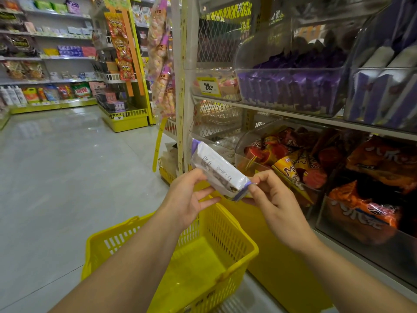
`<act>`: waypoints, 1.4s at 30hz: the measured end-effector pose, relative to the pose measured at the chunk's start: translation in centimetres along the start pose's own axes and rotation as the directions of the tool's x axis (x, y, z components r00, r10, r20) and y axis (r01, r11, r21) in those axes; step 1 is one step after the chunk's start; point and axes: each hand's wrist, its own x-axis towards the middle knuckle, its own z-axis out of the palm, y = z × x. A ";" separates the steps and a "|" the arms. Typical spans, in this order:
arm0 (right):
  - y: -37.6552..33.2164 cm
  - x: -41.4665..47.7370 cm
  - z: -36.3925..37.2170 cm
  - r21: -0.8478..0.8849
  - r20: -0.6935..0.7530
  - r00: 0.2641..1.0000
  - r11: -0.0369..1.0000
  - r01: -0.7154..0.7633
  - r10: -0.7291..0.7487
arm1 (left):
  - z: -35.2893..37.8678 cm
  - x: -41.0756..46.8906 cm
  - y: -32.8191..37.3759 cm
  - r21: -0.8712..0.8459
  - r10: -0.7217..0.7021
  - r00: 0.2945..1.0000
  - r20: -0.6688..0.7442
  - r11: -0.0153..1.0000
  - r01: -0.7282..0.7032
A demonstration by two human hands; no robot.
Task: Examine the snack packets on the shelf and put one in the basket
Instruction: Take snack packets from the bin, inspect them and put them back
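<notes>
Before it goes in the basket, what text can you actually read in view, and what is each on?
"25": yellow price tag on the upper shelf's bin; its small print is blurred.
"M": first letter on a yellow packet in the lower bin; the rest is unreadable.
The packet held by the left hand and right hand: fine print, too small to read.
Aisle labels elsewhere: too blurred.
</notes>
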 end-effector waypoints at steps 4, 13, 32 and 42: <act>-0.3 0.1 0.1 0.083 -0.013 1.000 0.996 -0.024 0.025 | -0.1 -0.1 0.2 0.011 0.027 1.000 0.014 1.000 -0.027; -0.9 0.9 -0.2 0.374 -0.056 0.990 0.922 -0.100 0.130 | 2.5 -1.4 -0.2 0.142 0.204 0.965 0.166 0.963 -0.229; -13.6 1.0 -10.5 -0.474 -0.167 0.920 0.847 0.240 -0.354 | 17.8 -5.7 8.5 0.228 0.538 0.663 0.521 0.661 -0.715; -19.2 3.8 -21.1 -0.882 -0.127 0.972 0.470 -0.019 -0.199 | 26.6 -3.2 11.8 0.373 0.506 0.633 0.586 0.525 -0.765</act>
